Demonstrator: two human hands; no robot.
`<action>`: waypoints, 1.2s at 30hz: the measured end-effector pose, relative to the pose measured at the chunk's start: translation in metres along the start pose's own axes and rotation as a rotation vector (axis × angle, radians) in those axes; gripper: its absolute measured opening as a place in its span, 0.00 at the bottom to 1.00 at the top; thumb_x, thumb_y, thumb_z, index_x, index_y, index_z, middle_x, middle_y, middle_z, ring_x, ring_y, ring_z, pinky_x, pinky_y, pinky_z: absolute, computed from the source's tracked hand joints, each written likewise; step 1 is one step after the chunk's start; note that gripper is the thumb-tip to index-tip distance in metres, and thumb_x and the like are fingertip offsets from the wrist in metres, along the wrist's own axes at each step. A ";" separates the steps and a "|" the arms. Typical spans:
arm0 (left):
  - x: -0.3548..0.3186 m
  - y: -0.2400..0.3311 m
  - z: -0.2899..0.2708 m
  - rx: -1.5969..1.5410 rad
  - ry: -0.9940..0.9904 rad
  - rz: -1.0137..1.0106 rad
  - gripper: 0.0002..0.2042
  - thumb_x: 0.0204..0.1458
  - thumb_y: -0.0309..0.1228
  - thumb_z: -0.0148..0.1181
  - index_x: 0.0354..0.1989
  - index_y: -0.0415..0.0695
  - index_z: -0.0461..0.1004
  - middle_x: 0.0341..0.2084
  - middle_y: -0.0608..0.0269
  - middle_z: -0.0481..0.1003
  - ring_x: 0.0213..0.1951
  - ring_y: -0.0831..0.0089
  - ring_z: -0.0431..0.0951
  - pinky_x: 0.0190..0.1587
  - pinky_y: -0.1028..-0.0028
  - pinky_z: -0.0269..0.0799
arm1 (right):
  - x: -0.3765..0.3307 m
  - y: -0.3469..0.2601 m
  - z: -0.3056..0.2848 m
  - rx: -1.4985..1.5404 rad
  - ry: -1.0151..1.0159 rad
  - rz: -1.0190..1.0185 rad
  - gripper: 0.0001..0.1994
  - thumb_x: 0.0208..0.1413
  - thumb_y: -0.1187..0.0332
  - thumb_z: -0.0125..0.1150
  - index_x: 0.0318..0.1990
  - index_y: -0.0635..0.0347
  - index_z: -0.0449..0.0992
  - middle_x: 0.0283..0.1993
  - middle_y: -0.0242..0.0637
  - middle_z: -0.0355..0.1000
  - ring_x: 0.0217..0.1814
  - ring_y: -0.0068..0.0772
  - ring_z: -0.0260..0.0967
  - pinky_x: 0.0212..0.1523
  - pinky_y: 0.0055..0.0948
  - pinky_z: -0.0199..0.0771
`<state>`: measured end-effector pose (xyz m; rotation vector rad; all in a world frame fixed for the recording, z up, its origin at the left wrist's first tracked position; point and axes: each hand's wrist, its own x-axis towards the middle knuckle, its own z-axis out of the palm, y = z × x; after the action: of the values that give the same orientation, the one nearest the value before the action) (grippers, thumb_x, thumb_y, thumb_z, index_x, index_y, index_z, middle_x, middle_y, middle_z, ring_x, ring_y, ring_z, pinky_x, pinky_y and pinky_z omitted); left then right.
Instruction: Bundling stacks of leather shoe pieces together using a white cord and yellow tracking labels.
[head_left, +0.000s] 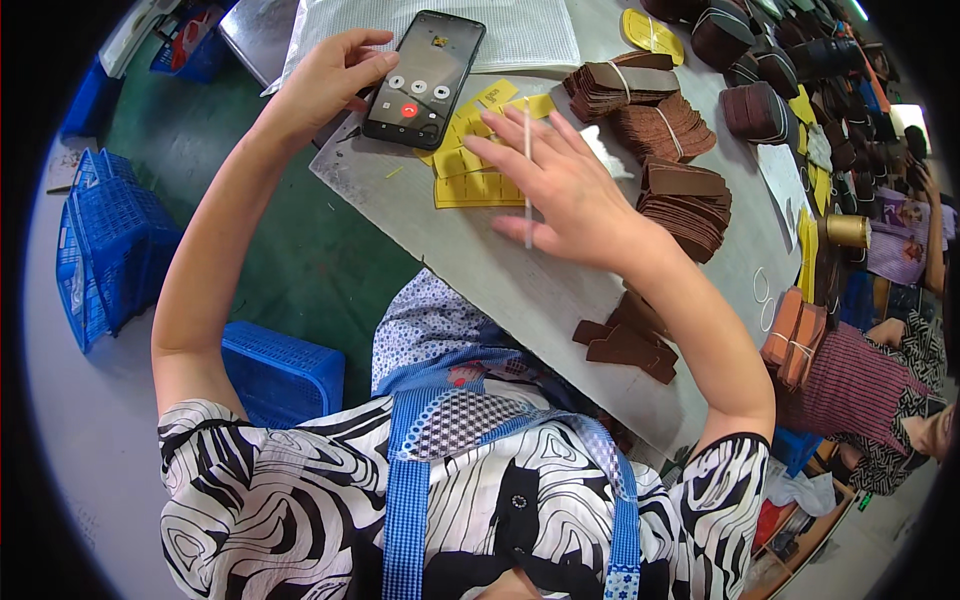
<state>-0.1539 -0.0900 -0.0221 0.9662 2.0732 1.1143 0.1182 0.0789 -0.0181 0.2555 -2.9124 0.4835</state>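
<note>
A grey table [520,290] in a crowded workshop carried bundled stacks of brown leather pieces [660,120] just beyond the yellow label sheets [470,175], with a few loose brown pieces [625,345] lying on the near side of those sheets. The left hand [325,80] gripped a smartphone [425,75] with a call screen beside the sheets, fingers wrapped on its edge. The right hand [565,185] lay flat and spread on the sheets, a thin white stick [528,175] between its fingers; judging by this, the sheets looked scarcely begun, and the loose pieces remained unbundled.
</note>
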 end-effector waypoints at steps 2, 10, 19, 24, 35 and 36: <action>-0.005 0.001 -0.002 -0.045 -0.010 -0.015 0.27 0.65 0.47 0.59 0.69 0.48 0.69 0.53 0.67 0.78 0.51 0.80 0.76 0.49 0.75 0.72 | 0.006 0.002 0.006 -0.008 -0.018 0.018 0.39 0.51 0.61 0.74 0.71 0.52 0.63 0.75 0.47 0.59 0.78 0.55 0.55 0.77 0.60 0.50; -0.026 0.004 0.000 -0.308 -0.019 0.042 0.29 0.67 0.46 0.57 0.71 0.42 0.65 0.60 0.53 0.76 0.60 0.72 0.76 0.58 0.73 0.73 | -0.006 -0.018 0.015 -0.049 0.030 0.189 0.31 0.53 0.64 0.72 0.66 0.54 0.70 0.75 0.47 0.61 0.77 0.54 0.57 0.77 0.51 0.54; -0.034 -0.006 0.002 -0.209 0.151 0.203 0.25 0.66 0.37 0.60 0.68 0.39 0.68 0.59 0.54 0.77 0.59 0.70 0.77 0.60 0.73 0.71 | -0.068 -0.009 -0.063 0.475 0.630 0.481 0.11 0.66 0.72 0.61 0.53 0.63 0.80 0.48 0.37 0.82 0.50 0.23 0.77 0.55 0.23 0.74; -0.080 0.036 0.052 0.161 0.123 0.430 0.15 0.57 0.30 0.67 0.53 0.47 0.80 0.49 0.64 0.80 0.50 0.74 0.80 0.48 0.68 0.77 | -0.140 -0.028 -0.059 0.352 0.584 0.708 0.09 0.67 0.74 0.59 0.51 0.64 0.80 0.46 0.37 0.82 0.50 0.27 0.78 0.55 0.26 0.75; -0.126 0.084 0.210 0.157 -0.387 1.014 0.24 0.42 0.34 0.76 0.48 0.48 0.73 0.62 0.49 0.66 0.62 0.46 0.68 0.64 0.53 0.68 | -0.238 -0.063 -0.018 0.196 0.703 1.032 0.10 0.65 0.73 0.61 0.51 0.64 0.81 0.51 0.41 0.79 0.55 0.35 0.76 0.60 0.31 0.71; -0.130 0.086 0.214 0.174 -0.398 0.971 0.24 0.41 0.35 0.76 0.46 0.47 0.73 0.61 0.49 0.66 0.62 0.46 0.68 0.63 0.52 0.68 | -0.236 -0.059 -0.020 0.216 0.692 1.011 0.10 0.65 0.73 0.61 0.51 0.64 0.81 0.51 0.41 0.79 0.55 0.35 0.76 0.59 0.31 0.72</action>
<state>0.1099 -0.0681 -0.0297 2.1992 1.3640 1.0290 0.3614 0.0637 -0.0294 -1.1589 -2.0955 0.7974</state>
